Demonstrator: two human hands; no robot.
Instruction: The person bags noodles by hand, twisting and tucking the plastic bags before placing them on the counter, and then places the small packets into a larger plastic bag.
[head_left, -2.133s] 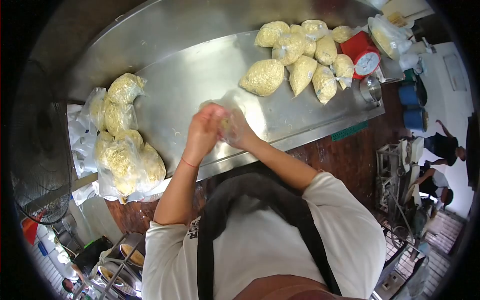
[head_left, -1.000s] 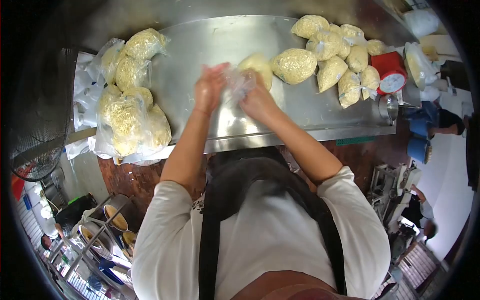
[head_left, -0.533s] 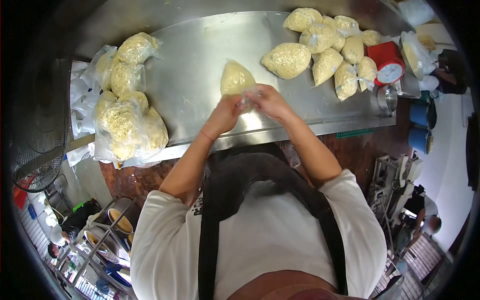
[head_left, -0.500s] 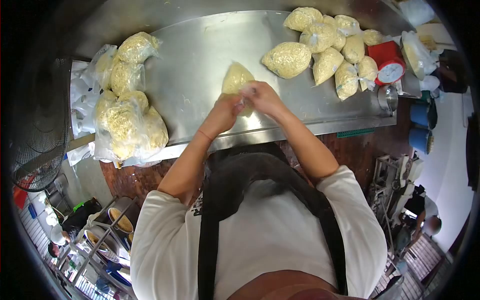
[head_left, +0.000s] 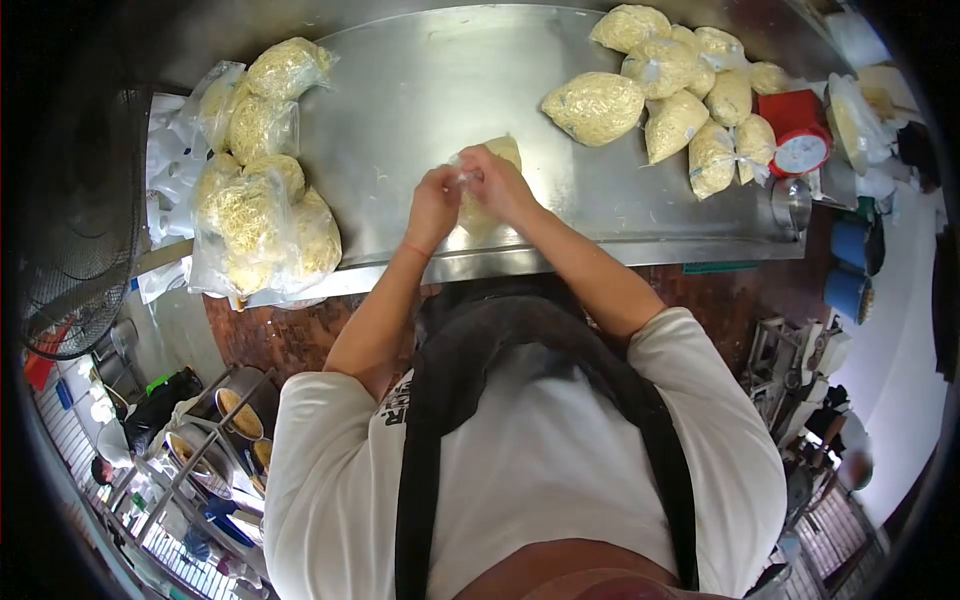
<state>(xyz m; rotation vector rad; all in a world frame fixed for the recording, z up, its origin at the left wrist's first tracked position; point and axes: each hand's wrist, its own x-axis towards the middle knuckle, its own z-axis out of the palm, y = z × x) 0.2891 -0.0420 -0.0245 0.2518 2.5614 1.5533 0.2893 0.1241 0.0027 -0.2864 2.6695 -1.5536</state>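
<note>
At the middle of the steel table [head_left: 420, 90], a clear plastic bag [head_left: 509, 152] of pale yellow food lies partly behind my right hand. My left hand [head_left: 436, 206] is closed, its fingertips pinching the bag's gathered plastic. Right beside it, my right hand [head_left: 498, 187] also has its fingers closed on that plastic, and the fingertips of both hands nearly meet. Part of the bag shows below my hands, toward the table's front edge. My fingers cover the exact spot where the plastic is gripped.
Filled bags of pale yellow shreds [head_left: 594, 108] are heaped at the right, beside a red dial scale [head_left: 797, 135] and a metal bowl [head_left: 791, 203]. More filled bags [head_left: 245, 225] stand at the left edge. A mesh fan guard [head_left: 80, 220] is at far left. Other people are in the background.
My hands have turned and shifted a little to the left over the bag, and my right hand now covers more of it. The whole view has tilted slightly.
</note>
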